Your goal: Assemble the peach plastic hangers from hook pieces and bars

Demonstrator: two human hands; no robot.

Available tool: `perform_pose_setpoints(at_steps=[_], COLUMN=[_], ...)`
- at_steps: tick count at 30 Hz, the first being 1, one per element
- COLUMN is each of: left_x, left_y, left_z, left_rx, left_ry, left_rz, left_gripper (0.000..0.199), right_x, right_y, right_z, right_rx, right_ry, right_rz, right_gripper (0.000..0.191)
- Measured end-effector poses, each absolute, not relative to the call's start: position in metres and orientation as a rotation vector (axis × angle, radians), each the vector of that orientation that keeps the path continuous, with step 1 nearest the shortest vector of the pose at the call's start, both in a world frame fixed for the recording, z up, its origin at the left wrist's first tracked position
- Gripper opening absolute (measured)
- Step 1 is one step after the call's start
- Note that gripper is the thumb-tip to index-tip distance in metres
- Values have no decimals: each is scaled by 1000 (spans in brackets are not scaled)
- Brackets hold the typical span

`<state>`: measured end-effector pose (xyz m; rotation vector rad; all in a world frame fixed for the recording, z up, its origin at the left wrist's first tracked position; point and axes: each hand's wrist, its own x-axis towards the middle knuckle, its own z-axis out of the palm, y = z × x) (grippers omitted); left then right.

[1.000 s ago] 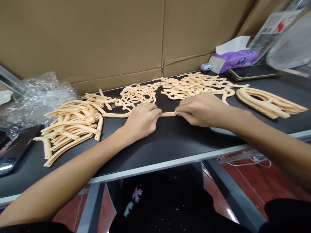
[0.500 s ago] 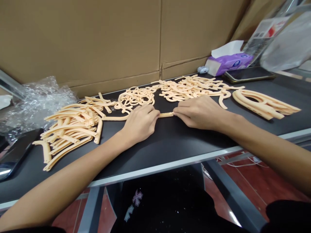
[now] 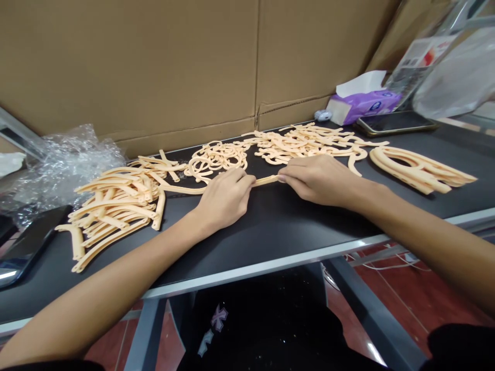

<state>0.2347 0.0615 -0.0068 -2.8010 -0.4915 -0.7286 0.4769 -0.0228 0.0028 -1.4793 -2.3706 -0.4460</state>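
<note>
Between my two hands runs a long, thin, peach-coloured rubbery strip (image 3: 266, 180). My left hand (image 3: 226, 198) is closed around it, and its other end extends left toward a pile of thicker grooved strips (image 3: 116, 206). My right hand (image 3: 317, 180) pinches the strip's right end between thumb and fingers. Just behind my hands lie a heap of thin curled strips (image 3: 218, 156) and a larger heap of short curved strips (image 3: 305, 141). The fingertips of both hands are partly hidden.
A bundle of bent thick strips (image 3: 421, 167) lies at the right. Behind it are a phone (image 3: 396, 123) and a purple tissue pack (image 3: 371, 107). Crumpled clear plastic (image 3: 65, 165) and a dark phone (image 3: 31, 247) occupy the left. Cardboard (image 3: 185, 67) stands along the back of the black table (image 3: 247, 242).
My right hand has shifted slightly right and down, and a little more of the strip shows between my hands. Both hands keep their hold. The view has moved slightly.
</note>
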Motion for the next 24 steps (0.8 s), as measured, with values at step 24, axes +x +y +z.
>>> perform_pose_setpoints(at_steps=[24], left_x=[235], left_y=[61], left_z=[-8], left_rx=[-2822], left_ry=[-487], left_rz=[-733], left_gripper=[25], right_x=[481], right_y=[-25], right_z=[15], right_rx=[-1735], right_ry=[-1914], right_rz=[-495], right_gripper=[39])
